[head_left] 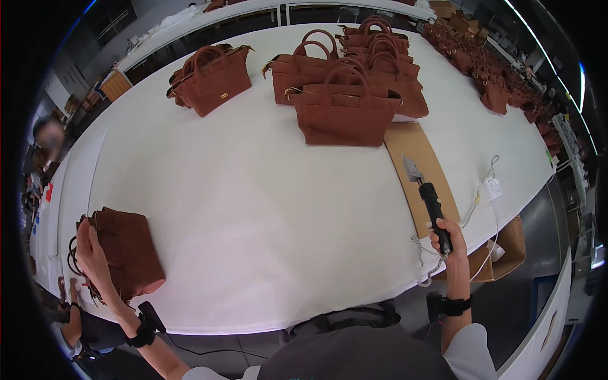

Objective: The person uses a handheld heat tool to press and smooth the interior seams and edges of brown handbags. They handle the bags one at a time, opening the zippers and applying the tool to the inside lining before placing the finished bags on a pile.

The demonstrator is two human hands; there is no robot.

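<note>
The left hand (94,253), fingers nearly straight, lies against a brown handbag (134,250), apparently steadying it; whether it grips is unclear. Farther out, between the hands, grouped handbags (345,117) crowd a cardboard sheet (408,139), probably shielding the tabletop (253,221). The right hand (451,237) wraps a wedge-tipped iron (430,199); a power socket (493,188) obstructs its right.

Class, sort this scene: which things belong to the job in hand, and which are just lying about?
In hand:
- nearest brown bag, at the left hand
- black-handled tool, in the right hand
- perhaps the cardboard sheet seen beneath the tool

Apparently lying about:
- lone brown bag, far left
- clustered brown bags
- cardboard box, below the table edge
</note>
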